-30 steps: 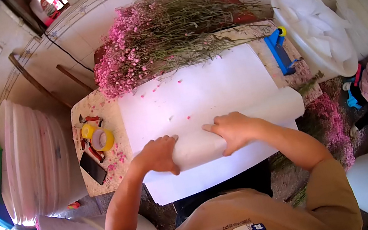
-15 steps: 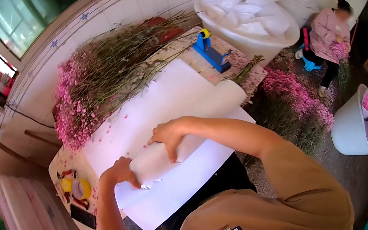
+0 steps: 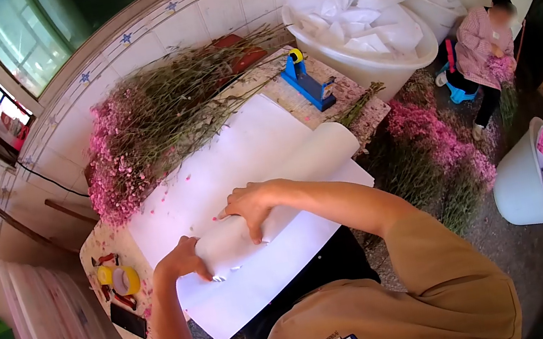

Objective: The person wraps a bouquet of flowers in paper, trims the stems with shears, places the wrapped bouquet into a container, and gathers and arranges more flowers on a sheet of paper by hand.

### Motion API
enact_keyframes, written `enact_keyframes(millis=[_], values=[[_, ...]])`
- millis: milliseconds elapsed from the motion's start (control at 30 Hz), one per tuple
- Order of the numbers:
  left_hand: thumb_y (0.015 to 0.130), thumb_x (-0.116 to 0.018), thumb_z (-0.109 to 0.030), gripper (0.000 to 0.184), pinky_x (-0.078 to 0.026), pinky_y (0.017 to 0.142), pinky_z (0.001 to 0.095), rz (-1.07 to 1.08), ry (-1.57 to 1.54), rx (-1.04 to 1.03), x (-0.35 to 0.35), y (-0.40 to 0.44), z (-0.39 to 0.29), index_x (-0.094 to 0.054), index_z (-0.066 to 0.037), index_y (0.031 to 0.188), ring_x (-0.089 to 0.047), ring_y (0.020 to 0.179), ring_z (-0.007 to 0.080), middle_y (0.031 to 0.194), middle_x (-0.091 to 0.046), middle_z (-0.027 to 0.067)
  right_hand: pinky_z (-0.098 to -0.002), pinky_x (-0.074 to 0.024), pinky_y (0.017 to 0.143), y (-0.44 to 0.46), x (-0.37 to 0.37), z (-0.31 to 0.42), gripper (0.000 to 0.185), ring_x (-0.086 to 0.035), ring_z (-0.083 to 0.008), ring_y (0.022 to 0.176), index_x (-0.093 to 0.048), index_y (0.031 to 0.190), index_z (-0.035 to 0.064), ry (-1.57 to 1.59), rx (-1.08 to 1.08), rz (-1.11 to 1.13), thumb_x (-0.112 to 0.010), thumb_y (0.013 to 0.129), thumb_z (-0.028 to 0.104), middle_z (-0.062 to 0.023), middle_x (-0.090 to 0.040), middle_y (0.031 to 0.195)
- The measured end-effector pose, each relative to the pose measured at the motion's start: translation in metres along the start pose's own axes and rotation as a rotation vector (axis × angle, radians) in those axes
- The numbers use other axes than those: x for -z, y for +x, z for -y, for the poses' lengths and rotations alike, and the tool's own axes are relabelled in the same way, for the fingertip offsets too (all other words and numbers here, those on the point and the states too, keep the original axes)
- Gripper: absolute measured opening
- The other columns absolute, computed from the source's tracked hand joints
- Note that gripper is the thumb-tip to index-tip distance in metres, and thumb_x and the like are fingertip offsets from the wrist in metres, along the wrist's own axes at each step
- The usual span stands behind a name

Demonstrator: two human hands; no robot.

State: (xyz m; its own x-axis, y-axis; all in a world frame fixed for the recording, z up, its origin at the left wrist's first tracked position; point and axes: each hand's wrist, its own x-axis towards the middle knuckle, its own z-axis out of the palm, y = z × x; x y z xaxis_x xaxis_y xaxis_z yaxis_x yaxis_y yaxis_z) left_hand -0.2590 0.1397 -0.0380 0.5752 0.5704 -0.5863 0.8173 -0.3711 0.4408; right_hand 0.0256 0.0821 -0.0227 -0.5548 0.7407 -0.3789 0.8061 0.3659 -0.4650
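A rolled part of white wrapping paper (image 3: 306, 158) runs diagonally across the table, its upper right end a loose curl. My left hand (image 3: 184, 261) curls around the roll's lower left end, thumb at the near side. Farther along, my right hand (image 3: 251, 208) presses over the roll with thumb and fingers on either side of it. Beneath lie flat white sheets (image 3: 225, 152), with small pink petals scattered on them. Whatever may be inside the roll is hidden.
Pink flowers with long stems (image 3: 153, 117) lie at the table's back, beside a blue tape dispenser (image 3: 307, 83). Tape rolls (image 3: 120, 279) and a phone (image 3: 128, 319) are left. More flowers (image 3: 435, 148), a bucket of wrapped bouquets (image 3: 525, 186) and a seated person (image 3: 483, 52) are right.
The camera view has shifted slightly. Both hands keep their places on the roll, with hardly any movement against the paper.
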Motion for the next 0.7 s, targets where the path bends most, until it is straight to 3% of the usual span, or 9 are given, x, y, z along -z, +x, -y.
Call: enact_keyframes(millis=[100, 200, 267, 333, 367, 500, 533, 600, 700], values=[[0.039, -0.093, -0.018, 0.085, -0.050, 0.101, 0.0378, -0.010, -0.060, -0.035, 0.002, -0.007, -0.005, -0.070, 0.001, 0.118, -0.065, 0.109, 0.0367, 0.112, -0.072, 0.0219, -0.0446, -0.0483, 0.103, -0.002, 0.002, 0.001, 0.114, -0.056, -0.0339, 0.129, -0.047, 0.155, 0.0166, 0.038, 0.016, 0.010, -0.093, 0.053, 0.040, -0.0178, -0.060, 0.136], [0.043, -0.091, -0.025, 0.097, -0.048, 0.106, 0.0457, 0.062, -0.098, 0.071, 0.002, -0.024, -0.026, -0.062, -0.003, 0.133, -0.058, 0.122, 0.0400, 0.122, -0.065, 0.0205, -0.0446, -0.0504, 0.100, -0.011, -0.001, 0.005, 0.112, -0.058, -0.0346, 0.125, -0.048, 0.153, 0.0136, 0.029, 0.052, -0.017, -0.093, 0.053, 0.039, -0.0190, -0.061, 0.132], [0.046, -0.089, -0.024, 0.088, -0.047, 0.103, 0.0505, -0.136, 0.116, 0.042, -0.010, -0.036, -0.030, -0.064, -0.004, 0.128, -0.060, 0.119, 0.0388, 0.113, -0.070, 0.0183, -0.0441, -0.0502, 0.099, -0.016, -0.003, 0.011, 0.106, -0.059, -0.0349, 0.122, -0.050, 0.150, 0.0106, -0.032, 0.054, -0.052, -0.092, 0.056, 0.037, -0.0194, -0.062, 0.128], [0.051, -0.084, -0.020, 0.081, -0.046, 0.101, 0.0520, -0.244, 0.164, 0.019, -0.016, -0.060, -0.048, -0.063, -0.004, 0.127, -0.060, 0.120, 0.0375, 0.118, -0.068, 0.0192, -0.0432, -0.0484, 0.100, -0.029, -0.005, 0.025, 0.100, -0.058, -0.0347, 0.120, -0.051, 0.148, 0.0092, -0.089, 0.039, -0.093, -0.091, 0.060, 0.035, -0.0184, -0.062, 0.125], [0.053, -0.082, -0.018, 0.080, -0.046, 0.101, 0.0499, -0.404, 0.215, -0.022, -0.031, -0.067, -0.045, -0.061, -0.002, 0.128, -0.060, 0.119, 0.0370, 0.117, -0.067, 0.0185, -0.0429, -0.0477, 0.100, -0.036, -0.006, 0.032, 0.098, -0.058, -0.0345, 0.118, -0.052, 0.148, 0.0091, -0.112, 0.032, -0.130, -0.091, 0.061, 0.034, -0.0179, -0.062, 0.124], [0.061, -0.071, -0.007, 0.078, -0.038, 0.110, 0.0488, -0.978, 0.379, -0.115, -0.057, -0.072, -0.056, -0.052, 0.002, 0.136, -0.055, 0.123, 0.0351, 0.124, -0.061, 0.0179, -0.0445, -0.0454, 0.098, -0.040, -0.024, 0.026, 0.082, -0.059, -0.0313, 0.114, -0.055, 0.144, 0.0108, -0.417, 0.219, -0.729, -0.084, 0.068, 0.019, -0.0146, -0.061, 0.118], [0.062, -0.069, -0.006, 0.077, -0.036, 0.112, 0.0495, -1.072, 0.414, -0.114, -0.056, -0.071, -0.062, -0.051, 0.002, 0.137, -0.054, 0.123, 0.0355, 0.125, -0.059, 0.0185, -0.0445, -0.0454, 0.098, -0.033, -0.032, 0.018, 0.082, -0.059, -0.0313, 0.114, -0.055, 0.144, 0.0108, -0.420, 0.265, -0.707, -0.084, 0.068, 0.019, -0.0146, -0.061, 0.118], [0.065, -0.068, -0.007, 0.080, -0.033, 0.115, 0.0516, -1.091, 0.455, -0.081, -0.069, -0.047, -0.051, -0.048, 0.003, 0.142, -0.051, 0.126, 0.0361, 0.130, -0.057, 0.0198, -0.0459, -0.0446, 0.095, -0.010, -0.045, -0.002, 0.082, -0.058, -0.0322, 0.111, -0.055, 0.144, 0.0097, -0.520, 0.250, -0.950, -0.082, 0.066, 0.013, -0.0146, -0.059, 0.119], [0.071, -0.065, -0.007, 0.081, -0.030, 0.116, 0.0551, -1.118, 0.470, -0.056, -0.094, -0.043, -0.052, -0.045, -0.001, 0.149, -0.049, 0.130, 0.0358, 0.134, -0.054, 0.0194, -0.0479, -0.0410, 0.099, -0.010, -0.075, -0.010, 0.083, -0.056, -0.0351, 0.114, -0.055, 0.143, 0.0076, -0.506, 0.203, -0.946, -0.080, 0.063, 0.010, -0.0153, -0.056, 0.124]])
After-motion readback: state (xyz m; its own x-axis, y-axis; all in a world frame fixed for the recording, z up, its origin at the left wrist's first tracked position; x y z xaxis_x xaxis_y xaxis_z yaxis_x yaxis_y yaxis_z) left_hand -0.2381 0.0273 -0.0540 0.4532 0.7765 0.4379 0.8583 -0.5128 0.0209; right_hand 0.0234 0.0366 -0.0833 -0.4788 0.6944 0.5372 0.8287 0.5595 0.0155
